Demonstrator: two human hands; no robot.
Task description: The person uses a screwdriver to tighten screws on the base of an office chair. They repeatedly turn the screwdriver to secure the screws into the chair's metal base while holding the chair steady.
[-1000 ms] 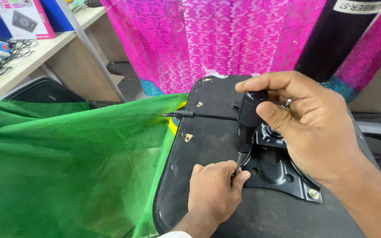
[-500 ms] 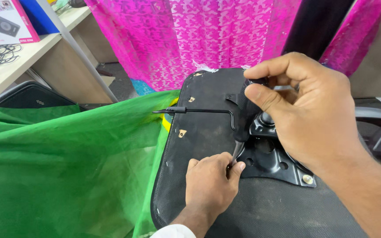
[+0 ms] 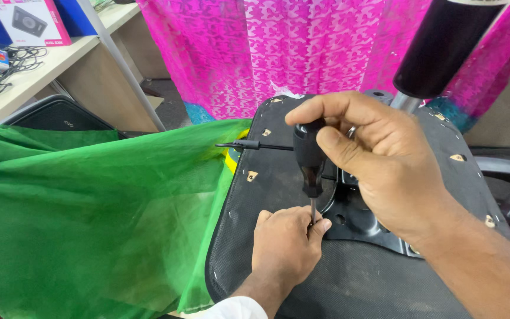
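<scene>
Head view: the right hand [image 3: 379, 159] is closed around the black handle of a screwdriver [image 3: 309, 162] held upright, while the left hand [image 3: 284, 242] pinches its shaft at the tip, against the upturned chair seat [image 3: 278, 177] beside the black metal plate [image 3: 364, 221]. The plate already lies on the seat; whether its screws are in, the hands hide. Green cloth [image 3: 90, 207] lies to the left.

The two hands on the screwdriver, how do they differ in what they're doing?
The right hand wraps the screwdriver's black handle from above, fingers curled round it; the left hand sits low on the upturned chair seat, pinching the thin metal shaft near its tip. The right hand looks larger, being nearer the camera, and wears a ring; the left shows a white cuff. Both grip the same upright tool beside the black metal plate.
</scene>
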